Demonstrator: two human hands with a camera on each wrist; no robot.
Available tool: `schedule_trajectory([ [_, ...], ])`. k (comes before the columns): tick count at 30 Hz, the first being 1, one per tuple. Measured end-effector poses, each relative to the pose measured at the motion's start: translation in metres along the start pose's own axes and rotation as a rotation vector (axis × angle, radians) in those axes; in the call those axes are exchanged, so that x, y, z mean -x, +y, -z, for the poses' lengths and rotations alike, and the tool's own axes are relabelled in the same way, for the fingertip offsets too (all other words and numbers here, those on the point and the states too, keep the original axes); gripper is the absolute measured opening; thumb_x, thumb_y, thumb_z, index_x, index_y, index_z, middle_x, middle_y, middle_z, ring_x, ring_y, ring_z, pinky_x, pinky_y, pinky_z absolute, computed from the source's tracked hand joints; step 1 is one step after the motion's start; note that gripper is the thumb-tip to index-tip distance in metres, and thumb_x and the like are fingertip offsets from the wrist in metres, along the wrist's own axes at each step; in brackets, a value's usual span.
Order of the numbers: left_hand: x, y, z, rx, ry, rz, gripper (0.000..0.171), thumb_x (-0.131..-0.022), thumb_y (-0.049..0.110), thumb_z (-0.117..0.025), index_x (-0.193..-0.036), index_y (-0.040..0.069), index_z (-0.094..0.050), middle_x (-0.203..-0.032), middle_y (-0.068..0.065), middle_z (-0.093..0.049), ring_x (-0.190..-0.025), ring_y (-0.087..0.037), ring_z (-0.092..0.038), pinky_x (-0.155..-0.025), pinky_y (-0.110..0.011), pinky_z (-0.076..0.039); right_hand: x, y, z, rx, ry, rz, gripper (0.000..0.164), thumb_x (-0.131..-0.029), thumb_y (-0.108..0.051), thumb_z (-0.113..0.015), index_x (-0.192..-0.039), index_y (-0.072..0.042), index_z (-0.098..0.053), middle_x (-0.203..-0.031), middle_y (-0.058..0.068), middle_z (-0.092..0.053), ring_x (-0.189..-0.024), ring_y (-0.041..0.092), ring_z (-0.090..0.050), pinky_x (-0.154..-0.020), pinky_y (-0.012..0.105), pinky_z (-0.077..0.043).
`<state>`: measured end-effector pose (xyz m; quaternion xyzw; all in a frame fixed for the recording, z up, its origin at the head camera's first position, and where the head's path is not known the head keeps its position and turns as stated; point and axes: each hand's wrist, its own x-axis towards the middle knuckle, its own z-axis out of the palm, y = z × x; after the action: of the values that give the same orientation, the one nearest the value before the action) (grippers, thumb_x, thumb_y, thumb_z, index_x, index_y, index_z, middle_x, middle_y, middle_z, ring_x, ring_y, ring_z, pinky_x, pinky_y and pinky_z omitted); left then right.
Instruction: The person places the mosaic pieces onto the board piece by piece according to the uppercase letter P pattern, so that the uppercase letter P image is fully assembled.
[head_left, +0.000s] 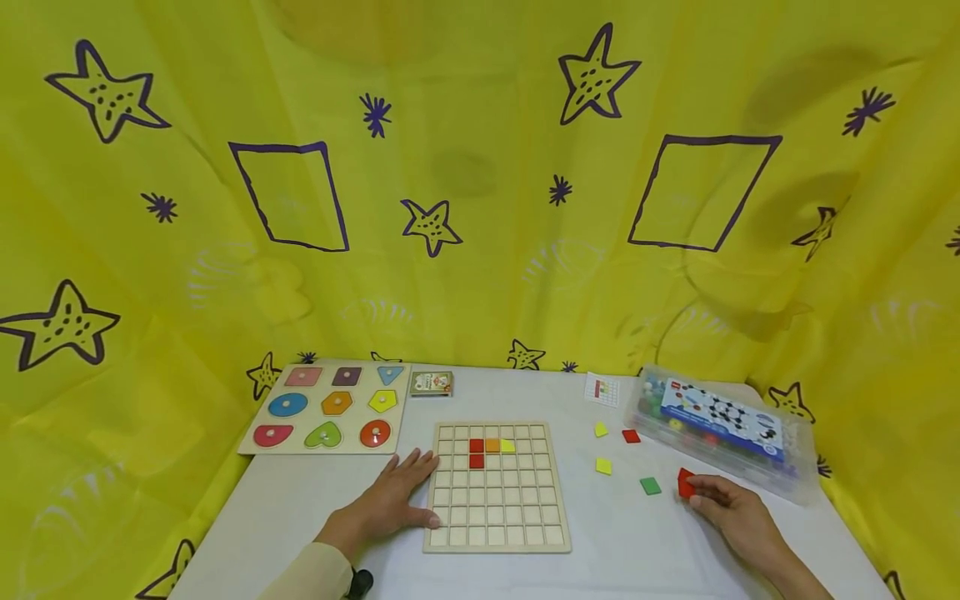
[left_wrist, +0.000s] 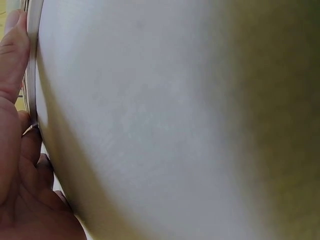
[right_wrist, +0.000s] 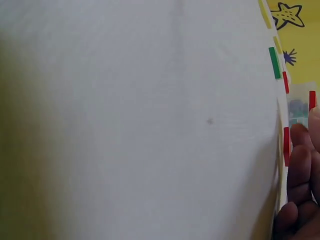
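Note:
My left hand (head_left: 390, 496) rests at the left edge of a wooden grid board (head_left: 497, 546), fingers spread and thumb touching the frame. In the left wrist view the thumb (left_wrist: 15, 55) lies against the board's rim (left_wrist: 33, 60). Set in the grid are two red tiles (head_left: 476, 453), an orange tile (head_left: 492, 445) and a yellow tile (head_left: 507, 446). On the right, my right hand (head_left: 738, 517) pinches a red square tile (head_left: 686, 484) between thumb and fingertips. In the right wrist view the held tile (right_wrist: 312, 99) shows above another red tile (right_wrist: 286, 146).
Two yellow tiles (head_left: 603, 466), a red tile (head_left: 632, 436) and a green tile (head_left: 650, 486) lie between board and right hand. Behind them stand a pattern card (head_left: 611, 392) and a clear plastic box (head_left: 798, 467). A shape puzzle (head_left: 300, 385) and a small card box (head_left: 431, 383) are at back left.

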<state>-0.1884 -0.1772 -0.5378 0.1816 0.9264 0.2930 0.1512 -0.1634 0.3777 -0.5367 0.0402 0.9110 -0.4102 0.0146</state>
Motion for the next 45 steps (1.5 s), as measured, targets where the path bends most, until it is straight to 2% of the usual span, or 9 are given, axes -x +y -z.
schedule_trajectory([
  [6, -0.001, 0.002, 0.001, -0.002, 0.005, -0.007, 0.105, -0.081, 0.055, -0.084, -0.164, 0.011, -0.038, -0.172, -0.009, -0.034, -0.163, -0.038, -0.018, -0.133, -0.062, -0.005, -0.004, -0.008, -0.003, -0.084, 0.047, -0.040, 0.041, -0.102, -0.022, -0.073, -0.134, 0.002, -0.067, -0.111, 0.009, -0.078, -0.086, -0.008, -0.060, -0.071, 0.017, -0.056],
  [11, -0.001, 0.002, 0.001, 0.000, 0.015, -0.009, 0.105, -0.081, 0.053, -0.085, -0.164, 0.010, -0.038, -0.172, -0.010, -0.033, -0.163, -0.038, -0.018, -0.133, -0.063, -0.005, -0.009, -0.019, -0.008, -0.154, 0.091, -0.013, 0.040, -0.101, -0.015, -0.073, -0.134, 0.005, -0.066, -0.108, 0.008, -0.078, -0.086, -0.006, -0.062, -0.069, 0.019, -0.058],
  [18, 0.001, 0.002, 0.000, 0.013, 0.018, -0.009, 0.105, -0.081, 0.052, -0.086, -0.164, 0.009, -0.038, -0.172, -0.010, -0.034, -0.163, -0.038, -0.018, -0.132, -0.064, -0.005, -0.016, -0.041, -0.021, -0.274, 0.111, 0.010, 0.041, -0.099, -0.012, -0.075, -0.133, 0.008, -0.064, -0.100, -0.008, -0.078, -0.088, -0.012, -0.063, -0.074, 0.015, -0.059],
  [20, 0.001, 0.001, 0.000, 0.011, 0.019, -0.010, 0.105, -0.081, 0.053, -0.086, -0.164, 0.009, -0.038, -0.172, -0.011, -0.034, -0.163, -0.038, -0.018, -0.132, -0.064, -0.005, -0.020, -0.049, -0.026, -0.290, 0.105, 0.007, 0.041, -0.099, -0.011, -0.074, -0.134, 0.008, -0.064, -0.100, -0.009, -0.077, -0.089, -0.012, -0.063, -0.075, 0.014, -0.059],
  [28, -0.001, 0.001, 0.001, 0.004, 0.020, -0.001, 0.105, -0.081, 0.053, -0.085, -0.164, 0.010, -0.038, -0.172, -0.010, -0.034, -0.163, -0.038, -0.018, -0.132, -0.064, -0.006, -0.029, -0.075, -0.051, -0.336, 0.086, -0.023, 0.039, -0.099, -0.007, -0.073, -0.135, 0.004, -0.065, -0.111, 0.010, -0.077, -0.088, -0.005, -0.065, -0.076, 0.018, -0.061],
  [36, -0.001, 0.002, 0.000, 0.000, 0.015, 0.004, 0.105, -0.081, 0.053, -0.085, -0.164, 0.010, -0.038, -0.172, -0.010, -0.034, -0.163, -0.038, -0.017, -0.133, -0.064, -0.005, -0.033, -0.090, -0.076, -0.446, 0.072, 0.027, 0.037, -0.096, -0.003, -0.075, -0.132, 0.005, -0.068, -0.107, 0.002, -0.079, -0.092, -0.003, -0.068, -0.080, 0.014, -0.060],
  [45, 0.000, 0.001, -0.001, 0.010, 0.016, 0.014, 0.105, -0.080, 0.053, -0.086, -0.164, 0.012, -0.038, -0.173, -0.009, -0.033, -0.164, -0.037, -0.017, -0.132, -0.064, -0.006, -0.034, -0.118, -0.102, -0.460, 0.039, 0.021, 0.036, -0.098, -0.003, -0.073, -0.133, 0.003, -0.069, -0.121, 0.015, -0.076, -0.093, 0.000, -0.068, -0.083, 0.014, -0.060],
])
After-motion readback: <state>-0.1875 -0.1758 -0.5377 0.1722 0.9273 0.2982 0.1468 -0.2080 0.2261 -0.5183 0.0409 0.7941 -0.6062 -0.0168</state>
